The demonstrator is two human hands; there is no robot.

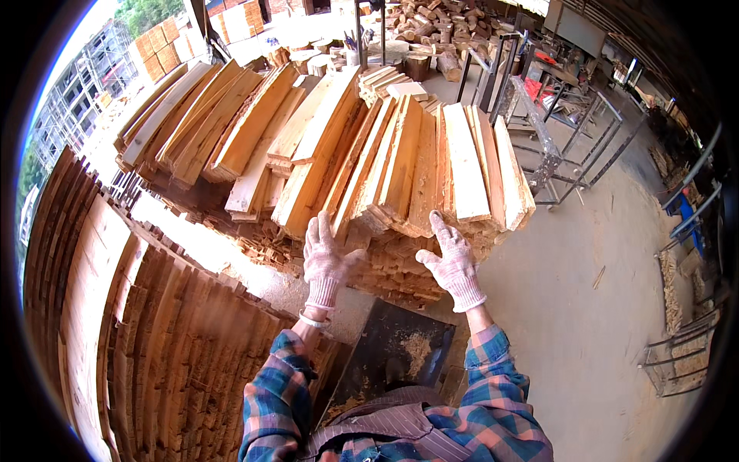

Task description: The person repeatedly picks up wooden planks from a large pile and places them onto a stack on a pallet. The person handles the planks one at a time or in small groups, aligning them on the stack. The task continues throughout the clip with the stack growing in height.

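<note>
Both my hands wear pale knitted work gloves and reach toward the near ends of a wide stack of rough wooden boards (412,165). My left hand (325,260) has its fingers stretched forward and its thumb spread to the right, close to the board ends. Slightly lower than the board ends on the right, my right hand (453,262) is spread too, index finger up by a board's end. Neither hand holds anything. Whether the fingertips touch the wood I cannot tell. The top boards lie side by side, pointing away from me, some overlapping.
To the left stands a tall stack of brown boards (169,362). A dark sawdust-strewn plate (389,350) lies at my feet. Metal frames (550,158) stand to the right on the concrete floor (570,308). Cut logs (439,31) are heaped at the back.
</note>
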